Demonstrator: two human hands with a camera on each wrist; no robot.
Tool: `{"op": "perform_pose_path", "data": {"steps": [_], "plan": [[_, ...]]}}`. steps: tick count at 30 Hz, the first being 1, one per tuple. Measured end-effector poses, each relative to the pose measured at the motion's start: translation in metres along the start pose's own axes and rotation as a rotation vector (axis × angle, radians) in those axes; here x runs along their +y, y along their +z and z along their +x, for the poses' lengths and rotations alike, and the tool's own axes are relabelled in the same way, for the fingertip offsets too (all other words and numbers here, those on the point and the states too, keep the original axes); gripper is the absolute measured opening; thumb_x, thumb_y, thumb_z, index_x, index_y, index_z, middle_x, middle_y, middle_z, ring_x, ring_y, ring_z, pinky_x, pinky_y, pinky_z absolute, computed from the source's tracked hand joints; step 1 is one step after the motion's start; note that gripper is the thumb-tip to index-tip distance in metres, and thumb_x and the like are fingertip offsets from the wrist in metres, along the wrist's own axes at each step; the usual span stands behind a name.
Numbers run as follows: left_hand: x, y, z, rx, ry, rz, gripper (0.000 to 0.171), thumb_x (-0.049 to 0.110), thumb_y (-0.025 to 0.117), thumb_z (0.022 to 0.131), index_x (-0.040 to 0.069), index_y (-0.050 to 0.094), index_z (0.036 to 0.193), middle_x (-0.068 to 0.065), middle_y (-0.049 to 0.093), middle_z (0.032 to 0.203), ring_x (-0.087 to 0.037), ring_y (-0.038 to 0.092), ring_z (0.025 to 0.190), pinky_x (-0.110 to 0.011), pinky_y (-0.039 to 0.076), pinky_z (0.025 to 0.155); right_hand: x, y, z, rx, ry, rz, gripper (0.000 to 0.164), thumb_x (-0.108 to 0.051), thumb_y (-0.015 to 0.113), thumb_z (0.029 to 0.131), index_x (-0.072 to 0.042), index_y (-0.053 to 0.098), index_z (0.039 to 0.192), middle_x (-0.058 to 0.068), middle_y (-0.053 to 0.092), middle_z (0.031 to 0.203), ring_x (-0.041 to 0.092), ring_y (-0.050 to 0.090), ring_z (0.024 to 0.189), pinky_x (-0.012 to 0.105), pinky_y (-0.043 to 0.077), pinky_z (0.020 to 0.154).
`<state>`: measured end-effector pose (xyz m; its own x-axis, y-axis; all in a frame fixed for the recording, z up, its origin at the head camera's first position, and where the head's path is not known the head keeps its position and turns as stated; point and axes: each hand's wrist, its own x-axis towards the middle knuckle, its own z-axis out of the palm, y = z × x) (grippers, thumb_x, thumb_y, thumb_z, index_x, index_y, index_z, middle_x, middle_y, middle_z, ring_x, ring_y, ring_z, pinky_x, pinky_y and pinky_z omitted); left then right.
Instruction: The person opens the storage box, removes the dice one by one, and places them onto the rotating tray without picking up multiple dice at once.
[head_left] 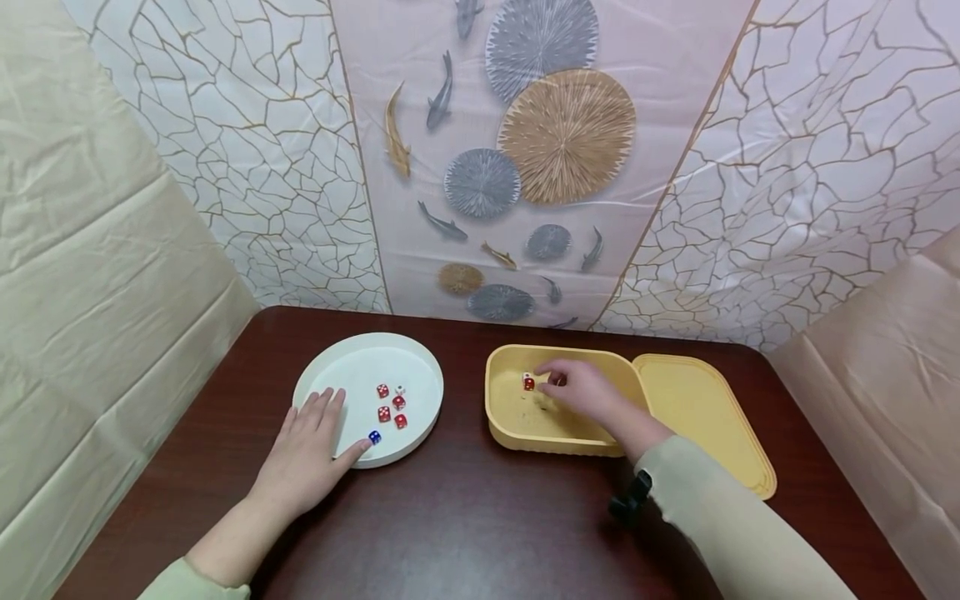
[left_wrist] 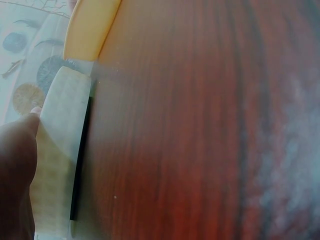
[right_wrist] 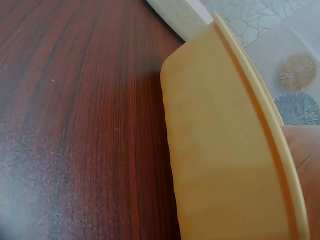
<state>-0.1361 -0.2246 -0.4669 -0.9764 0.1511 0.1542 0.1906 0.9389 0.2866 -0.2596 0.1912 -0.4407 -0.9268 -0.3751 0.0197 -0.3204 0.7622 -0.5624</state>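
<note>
My left hand (head_left: 303,462) rests over the left rim of a round white tray (head_left: 352,354), its fingers stretched and its thumb near a blue die (head_left: 375,437). Several red dice (head_left: 384,413) and a white die (head_left: 401,389) lie together on that tray. Over the yellow box (head_left: 517,439), my right hand (head_left: 581,387) reaches in with bent fingers. Its fingertips are close beside a red die (head_left: 529,384) and a white one against it on the box floor; a gap shows between thumb and index finger. In the right wrist view, the box wall (right_wrist: 220,125) hides the fingers.
A flat yellow lid (head_left: 697,408) lies to the right of the box, partly under the right forearm. The dark wooden table (head_left: 450,517) stretches in front. Behind it hangs a patterned cloth (head_left: 487,250), with beige drapes on both sides.
</note>
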Motion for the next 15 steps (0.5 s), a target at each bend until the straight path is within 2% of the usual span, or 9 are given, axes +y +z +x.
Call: {"op": "perform_pose_path", "data": {"steps": [9,15], "plan": [[-0.002,0.001,0.000,-0.003,0.000,-0.002,0.090,0.059,0.058,0.093,0.001,0.028,0.154,-0.024,0.031,0.156,-0.044,0.022,0.145,-0.060,0.012,0.118,-0.004,0.002,0.007,-0.046,0.013,-0.100,0.023,-0.020,0.069,0.093,-0.011,0.073,0.114,0.000,0.065,0.086,0.014,0.057,0.075,0.032,0.048,0.067],[-0.003,0.003,0.000,-0.008,-0.005,-0.010,0.090,0.060,0.057,0.093,0.002,0.026,0.155,-0.023,0.030,0.156,-0.043,0.020,0.146,-0.059,0.011,0.118,-0.005,0.004,0.013,-0.062,-0.023,-0.129,0.020,-0.015,0.069,0.092,-0.013,0.074,0.112,-0.001,0.066,0.087,0.013,0.056,0.077,0.031,0.048,0.067]]}}
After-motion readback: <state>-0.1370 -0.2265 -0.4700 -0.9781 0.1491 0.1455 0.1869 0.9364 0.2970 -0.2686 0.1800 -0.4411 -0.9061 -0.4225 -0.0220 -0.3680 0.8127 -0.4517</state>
